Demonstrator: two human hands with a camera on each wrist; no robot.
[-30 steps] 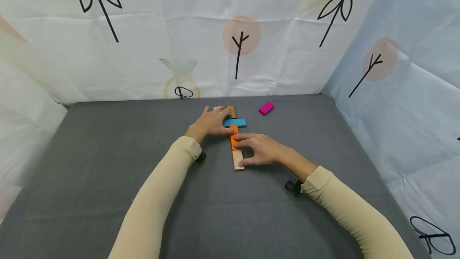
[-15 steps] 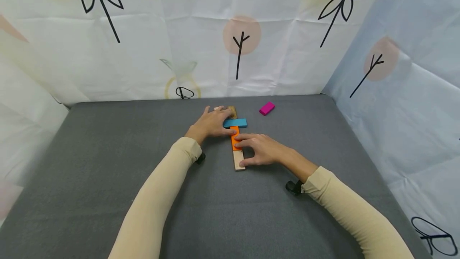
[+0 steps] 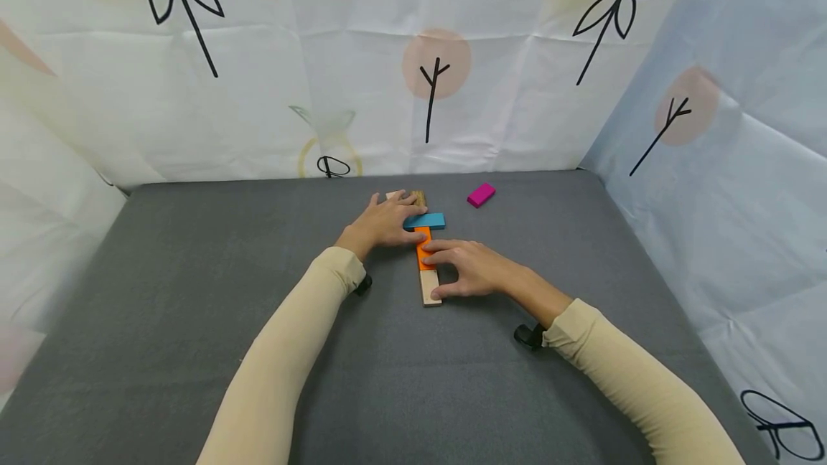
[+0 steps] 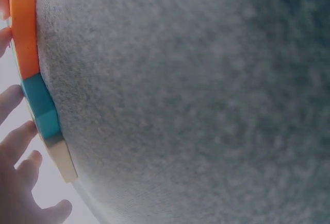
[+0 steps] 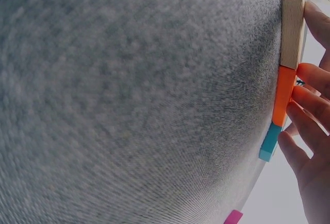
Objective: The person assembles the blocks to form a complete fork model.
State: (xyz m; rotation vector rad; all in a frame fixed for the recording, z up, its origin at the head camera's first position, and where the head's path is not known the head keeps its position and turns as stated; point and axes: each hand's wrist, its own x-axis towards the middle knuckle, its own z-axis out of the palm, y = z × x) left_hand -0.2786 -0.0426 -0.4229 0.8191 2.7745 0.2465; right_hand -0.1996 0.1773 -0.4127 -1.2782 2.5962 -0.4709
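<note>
Flat blocks lie in a row on the grey table: a pale wooden block [image 3: 429, 281] nearest, an orange block [image 3: 427, 266] behind it, a blue block [image 3: 433, 221] set crosswise, and a brown block [image 3: 421, 197] at the far end. My left hand [image 3: 381, 224] spreads over the far part, its thumb at the orange block and a finger reaching over the blue one. Beside the near part, my right hand [image 3: 473, 268] touches the orange block with its fingertips; its thumb rests at the pale block. Another pale block [image 3: 390, 194] is partly hidden behind my left fingers.
A magenta block [image 3: 481, 195] lies apart at the back right, near the table's far edge. White patterned cloth [image 3: 362, 77] hangs behind the grey table [image 3: 194, 321] and along its sides. A dark strap camera [image 3: 530, 336] sits under my right wrist.
A finger of my left hand has stretched to the right across the far edge of the blue block. My right hand and the blocks look unmoved.
</note>
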